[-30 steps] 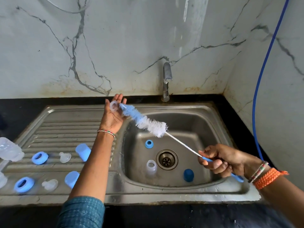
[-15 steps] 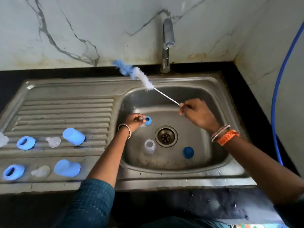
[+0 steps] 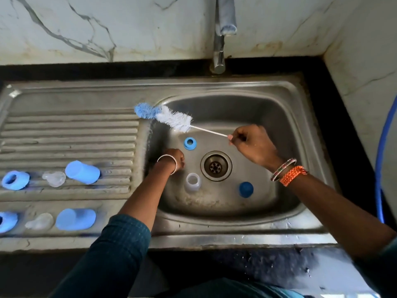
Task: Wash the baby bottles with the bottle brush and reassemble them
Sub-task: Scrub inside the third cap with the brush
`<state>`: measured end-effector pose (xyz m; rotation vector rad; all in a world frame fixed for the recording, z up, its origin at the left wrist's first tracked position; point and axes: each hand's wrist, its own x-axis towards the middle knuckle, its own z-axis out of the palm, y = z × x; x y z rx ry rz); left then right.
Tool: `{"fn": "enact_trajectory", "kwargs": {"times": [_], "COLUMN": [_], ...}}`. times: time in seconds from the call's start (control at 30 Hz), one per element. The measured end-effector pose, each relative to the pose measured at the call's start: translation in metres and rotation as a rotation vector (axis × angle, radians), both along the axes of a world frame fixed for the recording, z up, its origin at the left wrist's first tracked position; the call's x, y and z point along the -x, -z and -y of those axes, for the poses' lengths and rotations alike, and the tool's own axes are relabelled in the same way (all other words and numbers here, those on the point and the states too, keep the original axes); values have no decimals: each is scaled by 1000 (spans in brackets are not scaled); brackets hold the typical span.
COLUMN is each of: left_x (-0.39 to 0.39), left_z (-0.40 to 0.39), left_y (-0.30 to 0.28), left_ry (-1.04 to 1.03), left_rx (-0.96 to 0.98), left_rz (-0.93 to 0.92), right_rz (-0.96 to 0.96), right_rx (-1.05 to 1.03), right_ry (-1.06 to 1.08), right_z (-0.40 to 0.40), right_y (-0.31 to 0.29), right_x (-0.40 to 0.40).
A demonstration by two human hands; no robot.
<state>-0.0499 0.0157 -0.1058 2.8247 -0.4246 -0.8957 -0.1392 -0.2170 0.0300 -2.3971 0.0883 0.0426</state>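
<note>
While the right hand (image 3: 251, 145) grips the bottle brush (image 3: 169, 117) by its thin handle, bristles raised over the sink basin's (image 3: 279, 117) left rim, the left hand (image 3: 177, 159) reaches down into the basin, fingers curled; what it holds cannot be told. Just beside it lie a blue collar ring (image 3: 190, 143) and a clear bottle (image 3: 193, 182).

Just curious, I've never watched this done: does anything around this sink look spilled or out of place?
Only water droplets spattered on the dark counter edge in front of the sink. Nothing else stands out.
</note>
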Motion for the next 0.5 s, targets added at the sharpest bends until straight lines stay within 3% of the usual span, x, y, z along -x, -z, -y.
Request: {"fn": "enact_trajectory", "kwargs": {"times": [0.07, 0.1, 0.17, 0.23, 0.37, 0.5], "left_x": [4, 7, 17, 34, 70, 87], "left_z": [14, 23, 54, 91, 148, 164], "left_y": [-13, -20, -31, -34, -17, 1], "left_ry": [83, 85, 119, 308, 760, 836], "left_rx": [-26, 56, 247, 330, 156, 166], "left_rz": [106, 141, 79, -39, -121, -128], "right_rz": [-9, -14, -17, -21, 44, 72], "right_rx": [-10, -12, -11, -3, 105, 149], "right_ry": [17, 28, 53, 78, 188, 252], "right_z": [5, 8, 15, 20, 24, 20], "right_y": [-3, -5, -9, -10, -6, -5], "right_x": [1, 1, 0, -2, -2, 2]}}
